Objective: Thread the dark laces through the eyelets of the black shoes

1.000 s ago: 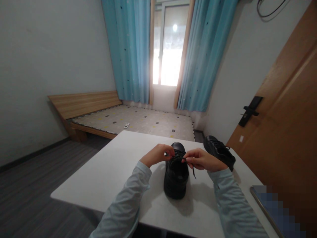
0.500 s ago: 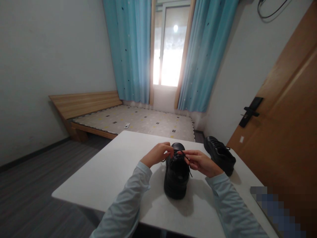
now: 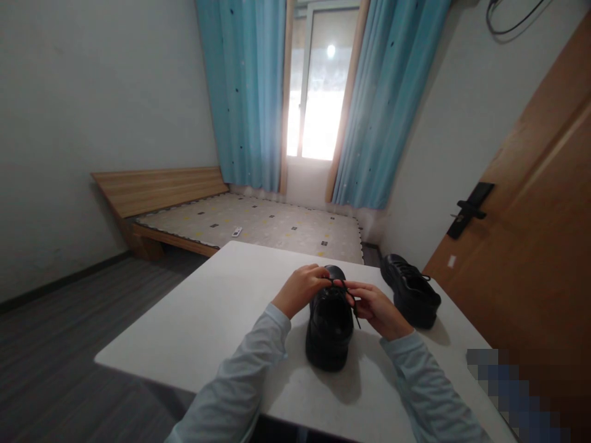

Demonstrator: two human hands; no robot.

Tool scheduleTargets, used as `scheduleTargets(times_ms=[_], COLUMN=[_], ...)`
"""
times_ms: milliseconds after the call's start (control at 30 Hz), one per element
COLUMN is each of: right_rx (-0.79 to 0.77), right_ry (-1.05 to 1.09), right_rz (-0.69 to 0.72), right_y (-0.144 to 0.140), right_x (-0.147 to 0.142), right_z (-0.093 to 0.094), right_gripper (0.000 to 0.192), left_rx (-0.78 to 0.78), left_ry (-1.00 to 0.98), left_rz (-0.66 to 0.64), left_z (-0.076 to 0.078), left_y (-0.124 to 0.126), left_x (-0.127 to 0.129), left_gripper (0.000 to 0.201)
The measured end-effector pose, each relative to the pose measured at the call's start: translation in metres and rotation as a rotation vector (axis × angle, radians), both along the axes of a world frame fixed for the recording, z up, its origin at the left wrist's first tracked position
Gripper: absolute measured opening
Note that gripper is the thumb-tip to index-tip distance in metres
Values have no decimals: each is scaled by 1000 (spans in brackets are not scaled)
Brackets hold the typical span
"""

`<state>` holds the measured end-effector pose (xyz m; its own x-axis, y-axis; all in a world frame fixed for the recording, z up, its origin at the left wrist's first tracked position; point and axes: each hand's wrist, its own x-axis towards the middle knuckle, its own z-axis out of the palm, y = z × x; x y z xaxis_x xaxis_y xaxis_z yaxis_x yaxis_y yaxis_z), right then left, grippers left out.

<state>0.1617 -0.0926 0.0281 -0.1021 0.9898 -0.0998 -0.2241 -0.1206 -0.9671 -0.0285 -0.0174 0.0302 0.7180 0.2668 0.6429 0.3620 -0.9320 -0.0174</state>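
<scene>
Shoe [image 3: 329, 329] | both hands pinch lace [image 3: 351, 303] | on table [image 3: 207, 326]

Two hands working on the lace of a black shoe on a white desk

The left hand [image 3: 302, 289] and the right hand [image 3: 376, 307] meet over the black shoe [image 3: 329, 323], both pinching its thin lace [image 3: 347, 294] between the fingertips, with the heel pointing toward the person. A second black shoe [image 3: 410, 298] lies on the desk [image 3: 207, 320] just to the right of the right hand, not touching it. Far beyond the hands stands a low wooden bed [image 3: 240, 224] under blue curtains [image 3: 249, 92].
</scene>
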Motion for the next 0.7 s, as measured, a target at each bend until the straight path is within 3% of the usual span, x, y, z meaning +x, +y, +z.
scheduleTargets(times_ms=[133, 333, 567, 700], right_rx=[5, 29, 14, 9], right_ry=[-36, -103, -125, -155], right_rz=[-19, -95, -121, -178], right_y=[-2, -5, -6, -5], right_x=[-2, -10, -12, -12], right_z=[1, 3, 5, 2], right_gripper=[34, 37, 43, 52], left_rx=[34, -99, -36, -237], left_ry=[-95, -432, -366, -384], left_rz=[46, 44, 216, 238], left_z=[-5, -27, -29, -21], left_y=[1, 10, 8, 4], left_x=[2, 14, 17, 18], left_gripper=[12, 13, 16, 16])
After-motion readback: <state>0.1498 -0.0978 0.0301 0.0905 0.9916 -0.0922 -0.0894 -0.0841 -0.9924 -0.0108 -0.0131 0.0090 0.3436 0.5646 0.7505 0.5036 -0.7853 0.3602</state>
